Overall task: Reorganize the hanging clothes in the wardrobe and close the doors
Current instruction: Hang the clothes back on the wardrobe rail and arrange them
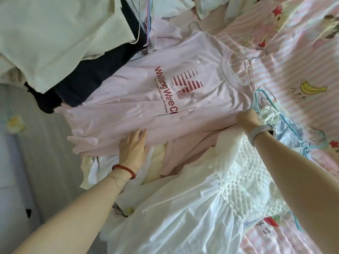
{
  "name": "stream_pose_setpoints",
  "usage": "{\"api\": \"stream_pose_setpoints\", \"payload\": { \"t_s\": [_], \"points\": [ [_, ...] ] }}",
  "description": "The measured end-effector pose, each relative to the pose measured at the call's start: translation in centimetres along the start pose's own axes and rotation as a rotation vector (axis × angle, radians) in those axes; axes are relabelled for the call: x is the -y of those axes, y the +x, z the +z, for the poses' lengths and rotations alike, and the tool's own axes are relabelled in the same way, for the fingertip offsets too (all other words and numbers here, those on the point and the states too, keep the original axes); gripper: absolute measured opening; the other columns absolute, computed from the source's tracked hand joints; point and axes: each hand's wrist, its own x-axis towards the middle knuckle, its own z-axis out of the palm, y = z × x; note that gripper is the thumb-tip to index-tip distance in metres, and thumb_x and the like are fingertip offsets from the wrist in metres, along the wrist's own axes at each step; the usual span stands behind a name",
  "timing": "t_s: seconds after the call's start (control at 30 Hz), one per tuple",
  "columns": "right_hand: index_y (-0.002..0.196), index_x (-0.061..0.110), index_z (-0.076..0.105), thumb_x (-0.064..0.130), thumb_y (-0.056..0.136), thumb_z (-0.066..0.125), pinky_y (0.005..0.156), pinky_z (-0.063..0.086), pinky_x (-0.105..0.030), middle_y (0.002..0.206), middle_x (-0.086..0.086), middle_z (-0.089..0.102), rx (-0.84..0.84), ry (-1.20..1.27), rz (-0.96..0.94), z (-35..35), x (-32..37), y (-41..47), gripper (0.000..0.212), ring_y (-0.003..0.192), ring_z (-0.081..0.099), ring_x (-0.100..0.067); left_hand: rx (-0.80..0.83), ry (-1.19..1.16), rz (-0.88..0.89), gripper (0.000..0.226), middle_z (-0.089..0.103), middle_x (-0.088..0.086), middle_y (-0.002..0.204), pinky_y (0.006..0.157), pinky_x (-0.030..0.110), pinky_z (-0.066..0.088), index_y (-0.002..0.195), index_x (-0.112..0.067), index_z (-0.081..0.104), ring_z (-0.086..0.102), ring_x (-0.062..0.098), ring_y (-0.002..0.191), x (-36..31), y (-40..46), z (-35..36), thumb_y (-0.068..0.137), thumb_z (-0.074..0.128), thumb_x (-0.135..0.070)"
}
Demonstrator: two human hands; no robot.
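Your left hand is lying flat on the lower hem of the pink T-shirt, fingers straight and released. Your right hand is reaching under the shirt's shoulder edge by the bundle of wire hangers; its fingers are hiding there, so I cannot tell if they are grasping. The shirt is lying on the bed sheet, between one white lace dress and one dark garment under a cream cloth. Bare sheet is showing only along the right side.
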Motion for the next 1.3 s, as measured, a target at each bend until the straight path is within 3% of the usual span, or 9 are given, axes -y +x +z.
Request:
{"api": "stream_pose_setpoints", "payload": {
  "t_s": [0.17,0.33,0.43,0.57,0.63,0.77,1.0,1.13,1.3],
  "points": [
    [0.114,-0.010,0.053,0.007,0.081,0.046,0.083,0.040,-0.038,0.115,-0.024,0.056,-0.112,0.048,0.111,1.5,-0.9,2.3,0.037,0.111,0.052,-0.039,-0.127,-0.143,0.037,0.021,0.060,0.016,0.102,0.077,0.044,0.042,0.108,-0.006,0.063,0.054,0.037,0.095,1.0,1.6,-0.1,0.093,0.051,-0.014],
    [0.123,-0.002,0.046,0.010,0.083,0.044,0.101,0.032,-0.041,0.126,-0.023,0.050,-0.200,0.066,0.099,1.5,0.0,2.9,0.042,0.121,0.042,-0.039,-0.221,-0.341,0.012,0.011,0.062,0.016,0.089,0.066,0.040,0.042,0.089,-0.001,0.061,0.056,0.034,0.083,1.5,1.8,-0.5,0.090,0.050,-0.003],
    [0.100,0.002,0.057,0.011,0.084,0.047,0.073,0.047,-0.023,0.087,-0.016,0.058,-0.098,0.245,0.099,0.6,0.3,3.3,0.022,0.098,0.056,-0.032,-0.248,-0.424,-0.013,0.011,0.061,0.015,0.085,0.065,0.036,0.039,0.086,0.000,0.057,0.054,0.032,0.079,1.6,1.1,-0.5,0.089,0.047,0.000],
    [0.064,0.017,0.043,0.020,0.090,0.043,0.030,0.030,-0.012,0.062,-0.002,0.040,-0.047,0.392,0.062,-0.5,2.7,3.2,0.026,0.063,0.043,-0.019,-0.219,-0.485,-0.044,0.012,0.059,0.014,0.083,0.067,0.039,0.041,0.085,0.000,0.055,0.053,0.032,0.078,1.4,-0.2,-0.1,0.090,0.045,0.000],
    [0.079,0.010,0.051,0.019,0.092,0.037,0.033,0.034,-0.015,0.076,-0.009,0.048,-0.079,0.401,-0.019,-0.6,4.4,2.3,0.021,0.064,0.049,-0.020,-0.230,-0.513,-0.060,0.011,0.060,0.013,0.084,0.067,0.039,0.041,0.085,-0.001,0.054,0.053,0.031,0.079,1.3,-0.4,-0.3,0.090,0.044,0.000],
    [0.100,-0.007,0.048,0.011,0.097,0.029,0.071,0.033,-0.028,0.096,-0.024,0.050,-0.152,0.354,-0.214,1.4,6.3,-2.4,0.026,0.095,0.052,-0.033,-0.245,-0.557,-0.118,0.014,0.057,0.009,0.086,0.063,0.031,0.033,0.088,-0.005,0.050,0.048,0.024,0.077,1.5,-1.0,-1.2,0.095,0.038,-0.007],
    [0.068,0.009,0.036,0.010,0.097,0.032,0.062,0.025,-0.024,0.066,-0.002,0.039,0.091,0.497,-0.247,7.4,4.7,-16.0,0.028,0.070,0.041,-0.019,-0.339,-0.682,-0.195,0.016,0.052,0.003,0.074,0.057,0.030,0.025,0.084,-0.016,0.045,0.047,0.025,0.068,2.8,-5.9,-4.7,0.097,0.036,-0.013],
    [0.080,-0.002,0.046,0.007,0.096,0.034,0.067,0.031,-0.028,0.074,-0.011,0.047,0.151,0.522,-0.291,9.3,3.1,-23.5,0.022,0.073,0.044,-0.023,-0.372,-0.735,-0.195,0.018,0.052,-0.010,0.067,0.057,0.025,0.033,0.082,-0.018,0.051,0.048,0.005,0.060,4.5,-9.9,-7.1,0.095,0.040,-0.010],
    [0.079,-0.010,0.045,0.006,0.093,0.036,0.060,0.027,-0.029,0.066,-0.005,0.038,0.132,0.459,-0.338,9.4,1.2,-29.1,0.023,0.067,0.038,-0.024,-0.249,-0.697,-0.159,0.016,0.051,-0.005,0.057,0.053,0.027,0.033,0.083,-0.013,0.061,0.045,0.011,0.052,5.8,-15.9,-6.8,0.093,0.048,-0.014]
  ]
}}
